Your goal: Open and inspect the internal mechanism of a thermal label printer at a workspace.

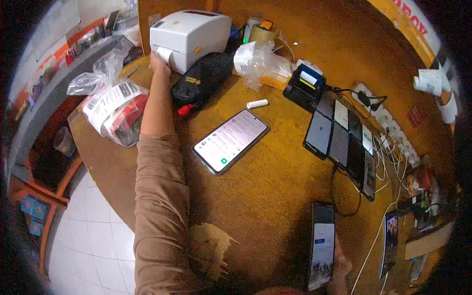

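Note:
My left arm reaches to the far left, where my left hand [159,65] is closed on the white label paper [164,54] at the front of a white label printer [184,37]. Low on the right, my right hand [341,263] holds a smartphone [322,250] upright with its screen lit. Part of that hand lies behind the phone. Between my arms a larger lit phone [230,140] rests flat on the wooden table [275,182], a small white roll [257,103] beyond it. A black zip pouch [204,76] leans near the printer.
Left of my arm sits a clear plastic bag [118,113] with labelled packages. Several phones [339,140] lie in a cluster at right, beside white cables and a power strip [371,101]. A small black printer [305,86] and a wrapped bundle [260,61] stand at the back.

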A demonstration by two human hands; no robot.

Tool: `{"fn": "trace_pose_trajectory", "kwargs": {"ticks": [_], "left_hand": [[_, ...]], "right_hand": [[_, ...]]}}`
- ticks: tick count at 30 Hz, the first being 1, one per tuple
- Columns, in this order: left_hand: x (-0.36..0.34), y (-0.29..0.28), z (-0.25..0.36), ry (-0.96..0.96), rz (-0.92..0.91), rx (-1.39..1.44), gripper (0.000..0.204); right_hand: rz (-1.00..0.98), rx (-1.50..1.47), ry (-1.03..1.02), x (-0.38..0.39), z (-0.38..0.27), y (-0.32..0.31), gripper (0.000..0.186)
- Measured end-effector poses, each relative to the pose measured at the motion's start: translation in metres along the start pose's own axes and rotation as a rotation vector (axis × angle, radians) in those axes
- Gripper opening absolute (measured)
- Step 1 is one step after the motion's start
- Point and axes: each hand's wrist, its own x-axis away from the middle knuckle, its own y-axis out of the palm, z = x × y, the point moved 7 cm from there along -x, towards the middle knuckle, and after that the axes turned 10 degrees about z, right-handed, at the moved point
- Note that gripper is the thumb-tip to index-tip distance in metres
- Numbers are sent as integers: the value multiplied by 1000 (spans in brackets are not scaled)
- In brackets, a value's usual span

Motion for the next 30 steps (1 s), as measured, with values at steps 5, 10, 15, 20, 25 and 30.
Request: {"fn": "trace_pose_trajectory", "kwargs": {"ticks": [5,10,15,20,25,30], "left_hand": [[-25,-21,39,119,106,-169,48],[15,-14,10,44,224,-118,54],[-13,-22,17,97,116,-84,51],[-20,-7,-6,51,-31,-125,50],[-48,-17,20,278,-103,-80,47],[-8,-23,26,715,138,-488,26]], "right_hand": [[-78,-115,32,5,8,-11,86],[-129,-24,33,-2,5,9,88],[-46,4,66,3,3,16,88],[-63,-10,54,0,1,14,88],[-121,36,48,8,4,6,92],[44,107,49,3,1,27,91]]}}
